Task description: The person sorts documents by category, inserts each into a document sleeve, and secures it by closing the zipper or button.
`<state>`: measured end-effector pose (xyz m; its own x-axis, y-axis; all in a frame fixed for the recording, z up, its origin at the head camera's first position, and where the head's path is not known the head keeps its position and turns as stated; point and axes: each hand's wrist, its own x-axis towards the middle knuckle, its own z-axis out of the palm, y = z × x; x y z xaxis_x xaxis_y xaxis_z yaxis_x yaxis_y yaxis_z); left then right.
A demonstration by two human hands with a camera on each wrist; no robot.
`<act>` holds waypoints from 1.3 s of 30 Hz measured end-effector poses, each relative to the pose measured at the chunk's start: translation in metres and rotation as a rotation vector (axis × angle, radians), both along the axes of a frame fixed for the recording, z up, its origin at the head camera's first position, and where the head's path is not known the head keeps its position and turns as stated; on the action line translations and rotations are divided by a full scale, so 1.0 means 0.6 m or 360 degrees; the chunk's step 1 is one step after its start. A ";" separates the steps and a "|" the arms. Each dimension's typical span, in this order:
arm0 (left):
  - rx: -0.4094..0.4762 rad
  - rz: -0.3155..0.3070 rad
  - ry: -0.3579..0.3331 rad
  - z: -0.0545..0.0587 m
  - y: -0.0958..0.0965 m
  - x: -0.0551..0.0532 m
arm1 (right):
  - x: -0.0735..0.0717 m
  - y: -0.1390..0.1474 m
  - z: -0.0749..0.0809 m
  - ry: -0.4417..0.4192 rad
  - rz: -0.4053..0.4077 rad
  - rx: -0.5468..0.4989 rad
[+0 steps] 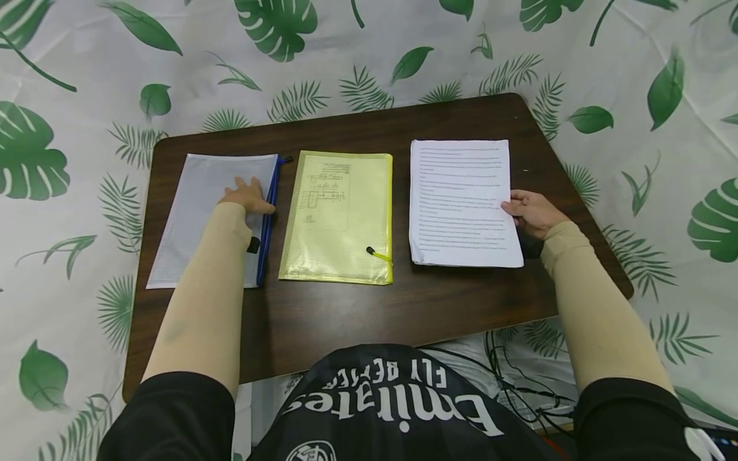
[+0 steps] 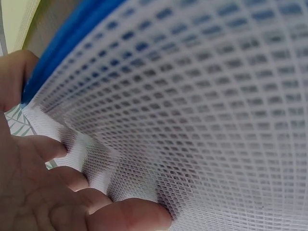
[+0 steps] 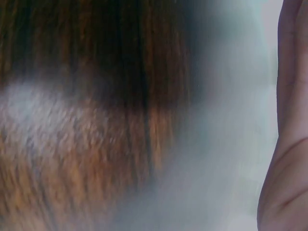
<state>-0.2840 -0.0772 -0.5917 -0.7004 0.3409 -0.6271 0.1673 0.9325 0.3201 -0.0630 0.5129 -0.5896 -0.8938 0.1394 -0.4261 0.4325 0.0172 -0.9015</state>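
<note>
A white mesh zipper pouch (image 1: 193, 211) with a blue zipper edge (image 1: 266, 240) lies at the left of the table. My left hand (image 1: 249, 196) rests on its upper right part, fingers spread and thumb out over the zipper side. In the left wrist view the fingertips (image 2: 139, 214) press against the mesh, and the thumb is by the blue edge. On the right lies a stack of printed paper (image 1: 461, 205). With the thumb on top and the fingers at the side, my right hand (image 1: 537, 212) pinches its right edge. The right wrist view shows only part of that hand.
Between the two lies a yellow zipper pouch (image 1: 340, 224) with a drawn sheet inside and a dark zipper pull (image 1: 370, 251). All lie on a dark wooden table (image 1: 346, 320). Black cables (image 1: 507, 378) hang below its front edge. Leaf-patterned cloth (image 1: 357, 57) surrounds the table.
</note>
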 end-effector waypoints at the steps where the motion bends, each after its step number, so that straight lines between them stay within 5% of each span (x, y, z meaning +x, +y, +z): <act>1: 0.0001 0.0003 -0.0006 -0.001 0.000 0.000 | -0.002 -0.002 0.000 0.0001 0.0002 -0.0003; 13: -0.0008 -0.0013 -0.0011 -0.010 -0.008 -0.007 | -0.016 -0.025 -0.003 -0.0049 0.0018 -0.0050; 23: -0.0044 -0.0015 -0.0057 -0.019 -0.006 -0.025 | -0.026 -0.033 -0.012 0.0059 0.0011 -0.0212; 39: -0.0054 0.0013 -0.0075 -0.025 -0.004 -0.033 | -0.037 -0.053 -0.007 0.0039 0.0070 -0.0138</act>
<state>-0.3037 -0.0794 -0.6065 -0.6725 0.3131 -0.6706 0.1449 0.9443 0.2955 -0.0850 0.4810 -0.5939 -0.9086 0.0636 -0.4128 0.4107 -0.0430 -0.9107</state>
